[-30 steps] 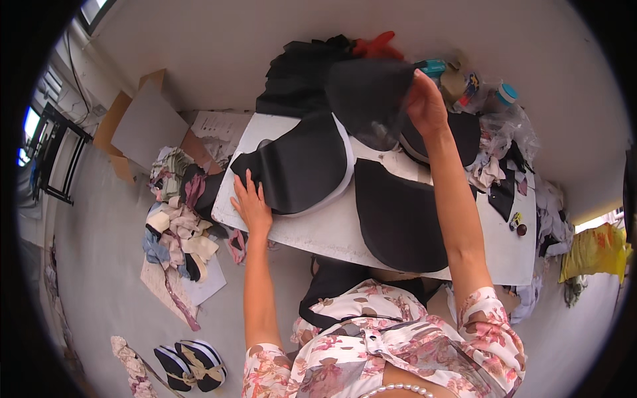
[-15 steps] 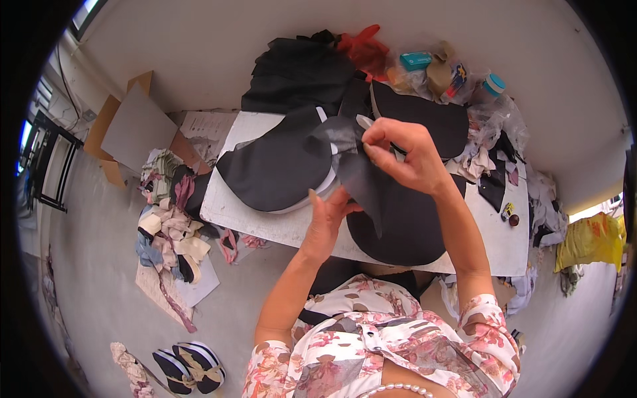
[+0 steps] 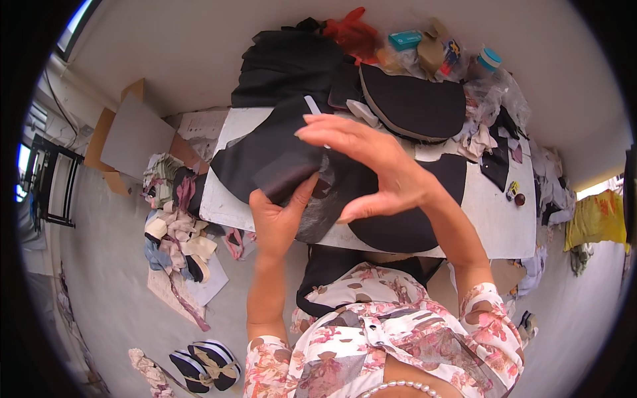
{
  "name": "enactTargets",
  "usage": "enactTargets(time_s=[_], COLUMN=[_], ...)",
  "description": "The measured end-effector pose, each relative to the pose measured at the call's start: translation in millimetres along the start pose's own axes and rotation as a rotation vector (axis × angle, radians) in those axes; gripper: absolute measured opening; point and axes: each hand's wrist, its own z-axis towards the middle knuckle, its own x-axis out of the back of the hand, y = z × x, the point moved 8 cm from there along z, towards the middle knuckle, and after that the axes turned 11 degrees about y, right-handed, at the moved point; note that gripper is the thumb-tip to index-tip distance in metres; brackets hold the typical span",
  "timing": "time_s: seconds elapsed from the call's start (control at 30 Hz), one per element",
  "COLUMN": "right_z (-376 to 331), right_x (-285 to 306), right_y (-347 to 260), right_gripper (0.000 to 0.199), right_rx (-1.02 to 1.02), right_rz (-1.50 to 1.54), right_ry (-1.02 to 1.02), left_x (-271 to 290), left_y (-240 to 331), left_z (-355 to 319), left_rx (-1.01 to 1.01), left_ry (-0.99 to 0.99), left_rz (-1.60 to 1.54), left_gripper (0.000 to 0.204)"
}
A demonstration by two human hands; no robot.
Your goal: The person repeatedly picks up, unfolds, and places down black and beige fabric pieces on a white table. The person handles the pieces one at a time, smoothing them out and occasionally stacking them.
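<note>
Grey floor: cardboard sheet [image 3: 136, 136], scrap pile [image 3: 174, 229]. White table [image 3: 494, 225], cluttered. Left hand [image 3: 279, 215] pinches dark sheer fabric piece [image 3: 292, 174] above near edge. Right hand [image 3: 371, 166] over it, fingers spread, not gripping. Yellow cloth [image 3: 596, 219] far right.

My white table [image 3: 494, 222] runs across the middle of the frame. Dark curved fabric pieces [image 3: 405, 225] lie flat on it, another curved black piece [image 3: 411, 106] rests at its upper edge, and a black cloth heap [image 3: 288, 66] sits upper centre. Scraps [image 3: 488, 142] crowd the upper right; two small objects [image 3: 515, 194] lie at right.
</note>
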Motion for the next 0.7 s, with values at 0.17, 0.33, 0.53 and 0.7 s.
enactTargets(time_s=[0.17,0.33,0.53,0.7], right_z=[-27,-91,-136,-195], right_x=[4,67,135,165], right_y=[25,-4,-27,6], right_gripper=[0.039,0.019,0.02,0.028], right_rx=[-0.092,-0.367,-0.608,-0.939], right_rz=[-0.073,-0.012,0.277,0.258], right_ry=[-0.345,-0.369,0.025,0.414], left_x=[9,46,18,-32], left_y=[45,52,7,-58], left_z=[-16,-47,-42,-28], left_rx=[-0.23,-0.011,0.165,0.334], left_ry=[-0.093,0.033,-0.034,-0.24], left_rz=[0.268,0.052,-0.139,-0.169], left_gripper=[0.02,0.017,0.023,0.015])
